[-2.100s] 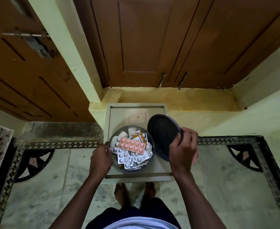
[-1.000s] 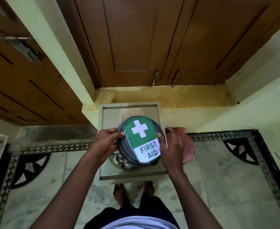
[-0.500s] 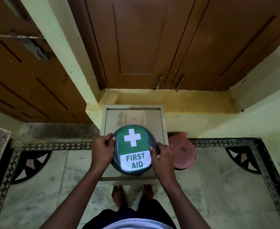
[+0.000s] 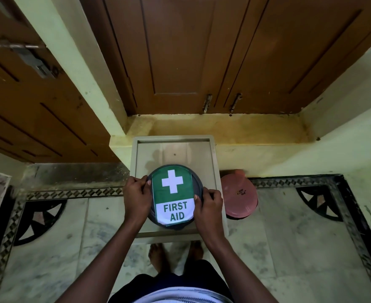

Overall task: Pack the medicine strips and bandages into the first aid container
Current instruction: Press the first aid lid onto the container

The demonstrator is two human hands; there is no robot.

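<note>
Marble floor [image 4: 289, 248] with patterned border, bare feet showing below. Both hands are gripping the lid [image 4: 172, 194] on the first aid container: left hand [image 4: 137, 199] fingers curling over its left rim, right hand [image 4: 208, 204] fingers pressing its right edge. Container is sitting on a beige stool [image 4: 210, 162]. Pink lid [image 4: 239, 197] lying just right; brown doors [image 4: 180, 51] beyond.

The lid [image 4: 173, 194] of the round container carries a paper label [image 4: 172, 197]. Its upper part is green with a white cross [image 4: 172, 181]; its lower part is white with "FIRST AID" in green capitals on two lines, "FIRST" above "AID". The words read upright from the wearer's side. The pink lid [image 4: 239, 196] to the right has a small dark mark near its middle, too small to read. No other text shows.
</note>
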